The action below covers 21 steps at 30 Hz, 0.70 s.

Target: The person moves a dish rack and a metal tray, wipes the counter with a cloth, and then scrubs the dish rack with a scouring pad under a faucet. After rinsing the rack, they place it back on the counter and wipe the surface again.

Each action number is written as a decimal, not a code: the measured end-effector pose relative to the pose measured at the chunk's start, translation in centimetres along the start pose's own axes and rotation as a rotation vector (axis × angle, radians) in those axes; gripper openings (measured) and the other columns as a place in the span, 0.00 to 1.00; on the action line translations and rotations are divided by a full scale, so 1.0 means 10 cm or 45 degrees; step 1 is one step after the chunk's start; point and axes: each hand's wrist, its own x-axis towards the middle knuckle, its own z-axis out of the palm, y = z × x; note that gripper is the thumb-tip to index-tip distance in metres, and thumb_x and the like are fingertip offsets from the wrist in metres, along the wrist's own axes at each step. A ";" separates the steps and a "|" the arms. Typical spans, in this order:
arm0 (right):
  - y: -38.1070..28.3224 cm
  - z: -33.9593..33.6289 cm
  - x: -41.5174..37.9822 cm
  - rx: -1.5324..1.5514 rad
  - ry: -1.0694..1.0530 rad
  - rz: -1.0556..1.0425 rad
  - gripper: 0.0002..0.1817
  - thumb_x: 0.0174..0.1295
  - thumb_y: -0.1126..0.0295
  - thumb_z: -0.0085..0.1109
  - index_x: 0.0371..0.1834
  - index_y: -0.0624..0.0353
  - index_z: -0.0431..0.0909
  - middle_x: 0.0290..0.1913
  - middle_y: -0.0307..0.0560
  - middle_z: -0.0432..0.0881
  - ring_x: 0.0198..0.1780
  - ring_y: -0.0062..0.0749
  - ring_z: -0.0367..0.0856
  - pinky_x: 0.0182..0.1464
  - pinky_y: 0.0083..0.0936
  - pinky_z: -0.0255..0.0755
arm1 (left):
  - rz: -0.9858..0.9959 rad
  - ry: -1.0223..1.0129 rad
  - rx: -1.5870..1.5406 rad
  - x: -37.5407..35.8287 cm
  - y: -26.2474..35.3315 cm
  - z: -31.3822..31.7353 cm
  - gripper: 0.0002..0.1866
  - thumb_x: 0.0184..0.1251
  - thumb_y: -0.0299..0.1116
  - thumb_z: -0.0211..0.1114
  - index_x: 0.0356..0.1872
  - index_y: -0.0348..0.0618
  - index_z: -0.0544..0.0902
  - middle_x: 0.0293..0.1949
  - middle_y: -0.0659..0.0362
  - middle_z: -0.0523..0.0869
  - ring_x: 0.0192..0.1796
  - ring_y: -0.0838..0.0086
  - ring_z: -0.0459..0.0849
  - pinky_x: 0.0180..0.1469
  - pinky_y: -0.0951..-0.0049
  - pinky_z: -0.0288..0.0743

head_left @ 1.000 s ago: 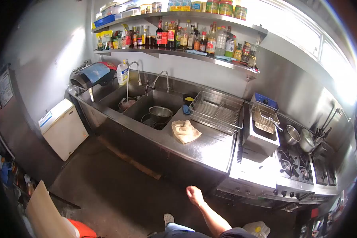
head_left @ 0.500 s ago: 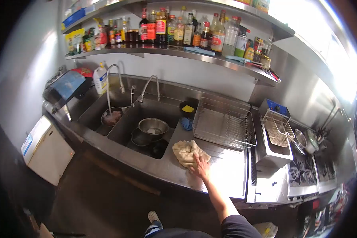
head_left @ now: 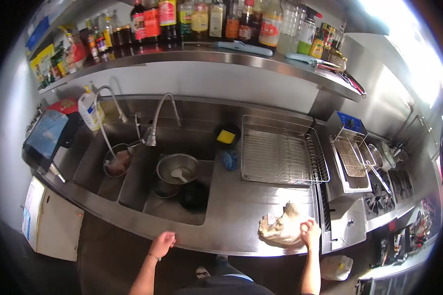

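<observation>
A crumpled beige cloth [head_left: 281, 227] lies on the steel counter [head_left: 236, 206] near its front edge. My right hand [head_left: 310, 233] is at the cloth's right edge, its fingers curled closed on it. In front of the sink's front rim hangs my left hand [head_left: 163, 244], with loosely closed fingers and nothing visible in them. To the left, a steel bowl [head_left: 186, 161] with a pale spoon-like utensil [head_left: 179, 174] stands in the right sink basin. The left basin holds a strainer [head_left: 107, 164] with pinkish food under a running tap.
A wire dish rack [head_left: 275, 152] stands behind the cloth, with a fryer [head_left: 348, 172] and burners to its right. A yellow sponge [head_left: 226, 136] and a blue cloth [head_left: 229, 160] sit beside the sink. Above runs a shelf [head_left: 192, 55] of bottles.
The cloth and my right hand have moved right and toward the counter's front edge. My left hand has come into view. The camera has shifted closer to the counter.
</observation>
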 end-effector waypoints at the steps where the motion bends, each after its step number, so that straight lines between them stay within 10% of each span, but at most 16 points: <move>1: 0.02 0.02 0.12 0.009 0.129 -0.053 0.21 0.48 0.73 0.56 0.49 0.53 0.74 0.49 0.51 0.74 0.48 0.44 0.75 0.50 0.35 0.70 | 0.104 -0.003 0.086 0.21 0.34 0.14 0.11 0.65 0.34 0.56 0.44 0.39 0.77 0.30 0.58 0.84 0.30 0.78 0.82 0.35 0.75 0.76; 5: -0.26 0.27 0.83 1.890 0.028 0.707 0.37 0.56 0.51 0.58 0.67 0.49 0.56 0.62 0.53 0.65 0.54 0.43 0.72 0.48 0.37 0.71 | 0.373 -0.187 -0.102 1.29 0.96 1.01 0.14 0.65 0.36 0.57 0.48 0.40 0.77 0.34 0.59 0.84 0.33 0.78 0.82 0.34 0.77 0.74; 9: -0.68 0.40 1.46 2.271 -0.073 1.120 0.51 0.50 0.37 0.55 0.72 0.43 0.39 0.68 0.65 0.48 0.58 0.56 0.66 0.48 0.46 0.70 | 0.100 -0.185 -0.439 2.23 1.49 1.74 0.17 0.67 0.41 0.55 0.49 0.42 0.76 0.37 0.61 0.83 0.33 0.80 0.81 0.31 0.78 0.74; 13: -0.78 0.64 1.81 2.167 -0.079 1.358 0.48 0.49 0.41 0.59 0.70 0.45 0.46 0.68 0.62 0.45 0.59 0.55 0.62 0.49 0.50 0.66 | 0.008 -0.070 -0.371 2.85 1.48 2.11 0.18 0.68 0.44 0.54 0.51 0.43 0.76 0.36 0.62 0.82 0.31 0.80 0.80 0.30 0.79 0.74; 18: -0.57 0.83 1.91 2.501 -0.195 1.251 0.13 0.54 0.64 0.49 0.41 0.53 0.64 0.42 0.45 0.70 0.44 0.43 0.71 0.41 0.52 0.71 | -0.178 -0.323 -1.032 3.35 1.07 2.43 0.18 0.68 0.43 0.53 0.49 0.42 0.76 0.30 0.62 0.80 0.25 0.78 0.77 0.26 0.77 0.74; 21: -0.72 0.55 1.94 2.399 -0.127 1.472 0.14 0.57 0.68 0.43 0.44 0.62 0.61 0.44 0.54 0.70 0.44 0.56 0.75 0.41 0.59 0.73 | -0.151 -0.247 -0.871 3.28 1.13 2.43 0.16 0.67 0.43 0.54 0.47 0.41 0.76 0.30 0.61 0.81 0.25 0.78 0.77 0.27 0.76 0.74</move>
